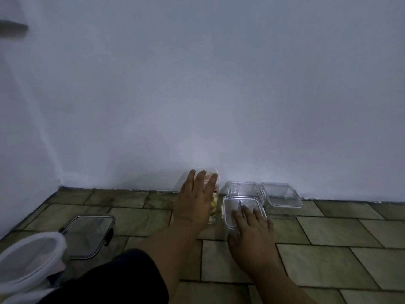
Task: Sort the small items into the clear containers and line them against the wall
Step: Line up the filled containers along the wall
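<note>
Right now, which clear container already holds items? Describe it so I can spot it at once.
Follow the foot of the white wall to the cluster of clear containers near the middle. The filled container is the leftmost one, under the left hand. Unlike the square container beside it under the right hand, it shows yellow and pink pieces through its side.

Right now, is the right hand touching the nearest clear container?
Touching. Head view: the right hand rests its fingers flat on the clear container, no gap visible.
</note>
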